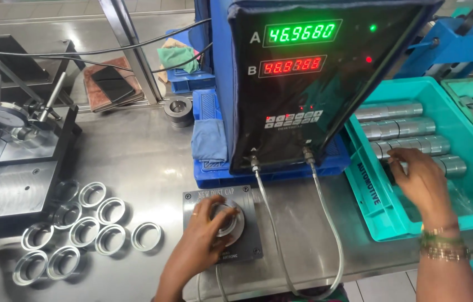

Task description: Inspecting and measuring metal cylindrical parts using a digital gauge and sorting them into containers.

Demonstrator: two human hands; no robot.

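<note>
Head cam view: the left hand [201, 235] is curled down over a metal ring [228, 222] seated on the small grey gauge fixture [250, 246] at the front edge of the steel bench [135, 156], fingers wrapped on the ring's rim. My take: keep that ring flat and fully seated, press evenly, and don't rock it while the readout settles. The right hand [422, 182] is reaching into the teal bin [379, 207], fingers bent over the silvery sleeves [410, 146] stacked in rows there; can't tell if it has actually pinched one.

Signs and labels: the black readout box [303, 84] stands just behind the fixture, one green number row over one red row, with two hoses [326, 223] running down. The fixture has a white engraved caption along its top edge, and the bin has dark lettering on its side wall. A cluster of loose rings [74, 229] sits to the left.
</note>
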